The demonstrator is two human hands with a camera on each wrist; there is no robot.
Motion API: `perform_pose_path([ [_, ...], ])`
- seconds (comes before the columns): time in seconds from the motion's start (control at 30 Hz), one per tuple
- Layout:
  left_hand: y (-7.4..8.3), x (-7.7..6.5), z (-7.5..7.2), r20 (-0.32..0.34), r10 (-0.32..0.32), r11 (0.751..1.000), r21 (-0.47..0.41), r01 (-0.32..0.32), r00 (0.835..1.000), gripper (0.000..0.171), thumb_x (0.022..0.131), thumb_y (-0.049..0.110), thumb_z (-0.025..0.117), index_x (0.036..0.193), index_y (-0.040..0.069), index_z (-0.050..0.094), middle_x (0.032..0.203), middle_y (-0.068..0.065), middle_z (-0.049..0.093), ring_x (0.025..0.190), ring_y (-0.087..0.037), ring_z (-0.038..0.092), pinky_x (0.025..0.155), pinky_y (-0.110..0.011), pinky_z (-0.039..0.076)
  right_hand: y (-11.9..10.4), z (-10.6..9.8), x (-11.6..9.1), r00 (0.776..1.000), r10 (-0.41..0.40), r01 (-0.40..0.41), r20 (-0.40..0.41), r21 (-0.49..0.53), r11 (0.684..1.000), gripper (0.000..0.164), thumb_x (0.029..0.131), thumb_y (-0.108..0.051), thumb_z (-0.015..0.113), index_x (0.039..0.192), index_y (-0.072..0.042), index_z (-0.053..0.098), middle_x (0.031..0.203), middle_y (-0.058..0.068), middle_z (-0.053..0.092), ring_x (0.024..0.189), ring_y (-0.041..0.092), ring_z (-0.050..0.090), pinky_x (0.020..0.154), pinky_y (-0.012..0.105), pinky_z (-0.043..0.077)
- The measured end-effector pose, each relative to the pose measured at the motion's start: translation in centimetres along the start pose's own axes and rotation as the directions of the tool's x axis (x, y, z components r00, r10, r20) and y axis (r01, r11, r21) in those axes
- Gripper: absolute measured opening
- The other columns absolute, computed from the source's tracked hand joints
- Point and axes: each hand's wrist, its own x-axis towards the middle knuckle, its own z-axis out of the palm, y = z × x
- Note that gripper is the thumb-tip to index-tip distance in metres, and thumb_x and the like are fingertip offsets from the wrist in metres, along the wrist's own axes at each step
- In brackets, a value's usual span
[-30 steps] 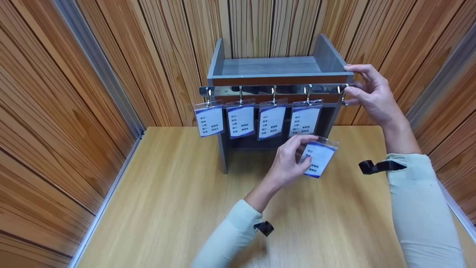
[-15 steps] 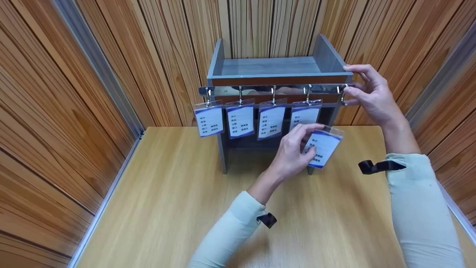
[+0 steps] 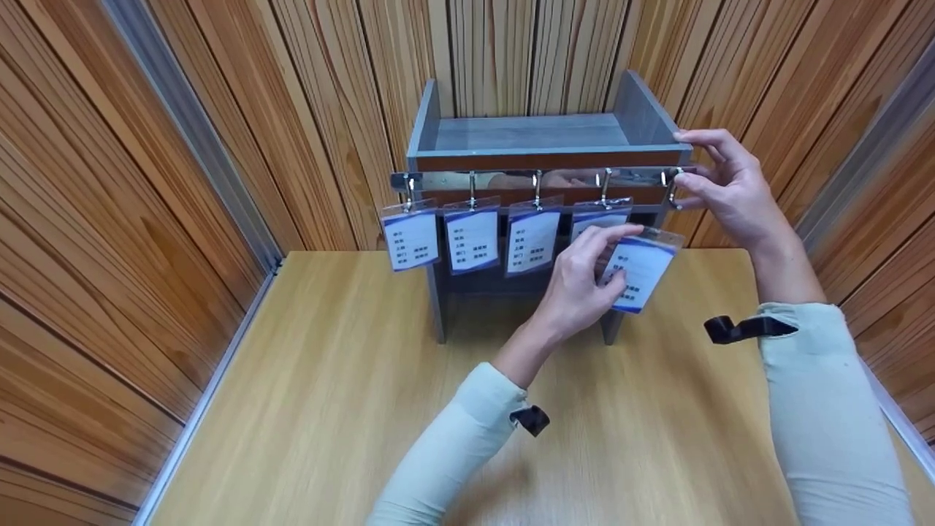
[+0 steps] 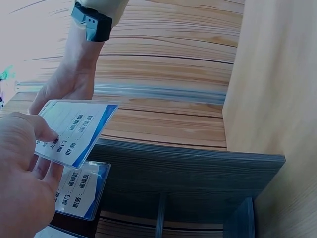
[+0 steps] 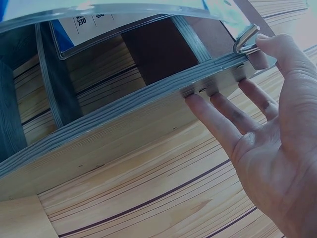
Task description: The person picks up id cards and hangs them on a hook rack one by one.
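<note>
My left hand (image 3: 581, 281) pinches a clear-sleeved ID badge (image 3: 643, 270) between thumb and fingers. The badge tilts in front of the shelf's right side, below and left of a bare hook (image 3: 673, 193). In the left wrist view, the thumb lies on the printed face of this badge (image 4: 74, 131). My right hand (image 3: 741, 190) holds the right end of a shiny hook rail (image 3: 504, 179). Its thumb touches the end hook (image 5: 245, 39), while its fingers press the shelf's outer side (image 5: 143, 111). The left hand partly covers the nearest hanging badge (image 3: 603, 217).
A grey shelf unit (image 3: 540, 131) stands on the wooden table (image 3: 329, 409) against wood-panelled walls (image 3: 350, 109). Several matching badges hang from the rail's other hooks, the leftmost badge (image 3: 410, 237) near the rail's left end. Black straps (image 3: 749, 329) hang at both sleeves.
My left hand has risen and shifted slightly right with the badge, toward the bare hook, and now covers more of the hanging badge behind it. The right hand has stayed in place.
</note>
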Motion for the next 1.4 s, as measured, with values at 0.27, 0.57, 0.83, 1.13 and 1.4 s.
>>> perform_pose_path([
  [0.27,0.5,0.8,0.3,-0.002,0.030,0.999,0.033,-0.029,1.000,0.050,0.107,0.001,0.071,0.156,0.010,0.063,0.147,-0.014,0.067,0.125,-0.019,0.065,0.101,-0.009,0.053,0.0,0.0,-0.4,1.000,-0.017,0.017,0.010,0.026,1.000,0.047,0.107,0.011,0.058,0.152,-0.003,0.060,0.157,0.005,0.060,0.122,0.017,0.079,0.085,0.027,0.069],
  [0.57,0.6,1.7,0.4,-0.018,0.003,0.999,0.033,-0.002,1.000,0.052,0.106,-0.001,0.071,0.156,0.011,0.063,0.137,-0.014,0.067,0.118,-0.019,0.064,0.095,-0.007,0.049,0.2,-0.1,-0.4,1.000,-0.005,0.005,0.014,0.013,1.000,0.046,0.109,0.008,0.059,0.153,-0.005,0.060,0.157,0.003,0.060,0.126,0.015,0.078,0.085,0.027,0.069],
  [0.83,1.1,2.2,0.8,-0.017,0.005,0.998,0.060,-0.004,1.000,0.052,0.107,0.000,0.071,0.157,0.011,0.063,0.145,-0.014,0.068,0.124,-0.021,0.067,0.098,-0.007,0.050,-0.1,0.0,-0.3,1.000,0.006,-0.006,-0.005,-0.008,1.000,0.045,0.108,0.009,0.059,0.152,-0.004,0.061,0.155,0.006,0.059,0.121,0.015,0.079,0.084,0.026,0.069],
  [1.13,1.3,2.5,1.4,-0.036,-0.014,0.999,0.042,0.016,0.999,0.054,0.107,0.002,0.072,0.159,0.013,0.063,0.143,-0.014,0.068,0.118,-0.016,0.065,0.096,-0.005,0.052,0.0,-0.1,0.0,1.000,-0.008,0.007,0.021,0.016,1.000,0.045,0.108,0.009,0.058,0.152,-0.005,0.061,0.155,0.003,0.059,0.117,0.015,0.078,0.087,0.025,0.069],
  [1.4,1.2,2.8,2.0,-0.049,-0.018,1.000,-0.003,0.018,0.999,0.053,0.107,0.000,0.070,0.158,0.011,0.064,0.144,-0.015,0.066,0.122,-0.019,0.064,0.099,-0.006,0.053,-0.1,-0.1,0.1,0.999,-0.025,0.024,0.035,0.027,0.999,0.045,0.109,0.010,0.057,0.151,-0.004,0.061,0.152,0.005,0.060,0.123,0.017,0.078,0.093,0.025,0.068],
])
